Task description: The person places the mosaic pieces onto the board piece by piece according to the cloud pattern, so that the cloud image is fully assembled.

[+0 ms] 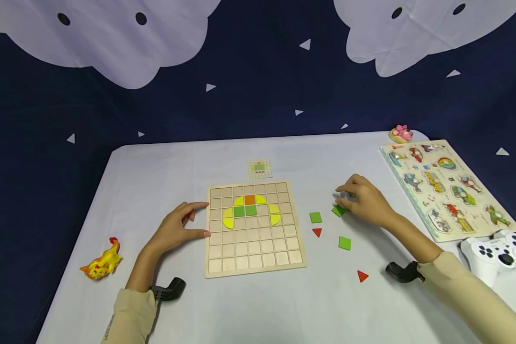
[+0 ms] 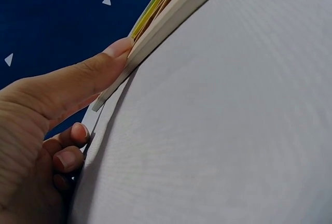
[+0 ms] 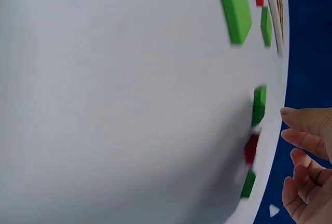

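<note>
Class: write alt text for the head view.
A right hand reaches over green tiles beside a wooden grid board, which the left hand steadies. Loose green and red tiles lie on the white table.

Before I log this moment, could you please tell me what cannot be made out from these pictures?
- Head view: the right hand covers the pieces under it beside a green square; whether it grips one is unclear.
- Head view: the pattern card is too small to read.
- Left wrist view: the left hand touches the board, mostly cut off by the top edge.
- Right wrist view: pieces near the fingers are blurred.
</note>
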Available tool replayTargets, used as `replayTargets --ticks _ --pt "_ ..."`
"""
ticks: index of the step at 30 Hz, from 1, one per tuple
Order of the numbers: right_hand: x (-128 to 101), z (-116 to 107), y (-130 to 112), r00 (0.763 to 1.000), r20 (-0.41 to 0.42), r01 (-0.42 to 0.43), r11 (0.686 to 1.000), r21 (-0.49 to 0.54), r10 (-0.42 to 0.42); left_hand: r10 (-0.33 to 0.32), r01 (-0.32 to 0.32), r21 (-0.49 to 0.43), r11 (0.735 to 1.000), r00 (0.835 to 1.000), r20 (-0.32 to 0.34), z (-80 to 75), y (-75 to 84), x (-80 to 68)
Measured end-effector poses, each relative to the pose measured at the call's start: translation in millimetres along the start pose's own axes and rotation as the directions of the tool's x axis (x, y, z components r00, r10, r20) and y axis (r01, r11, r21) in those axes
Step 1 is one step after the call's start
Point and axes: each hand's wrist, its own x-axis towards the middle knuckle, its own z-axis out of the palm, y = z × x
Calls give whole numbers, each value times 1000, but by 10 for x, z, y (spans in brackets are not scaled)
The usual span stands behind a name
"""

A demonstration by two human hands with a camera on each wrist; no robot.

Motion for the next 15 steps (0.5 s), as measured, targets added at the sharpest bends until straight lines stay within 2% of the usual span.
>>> replayTargets --ticks 7,15 --pt "-72 -80 238 999 -48 -28 998 -63 25 -6 6 2 1000 1000 0 -3 0 -3" --pt "-103 -157 420 999 -17 -50 994 -100 49 -11 11 -15 1000 1000 3 -3 4 -4"
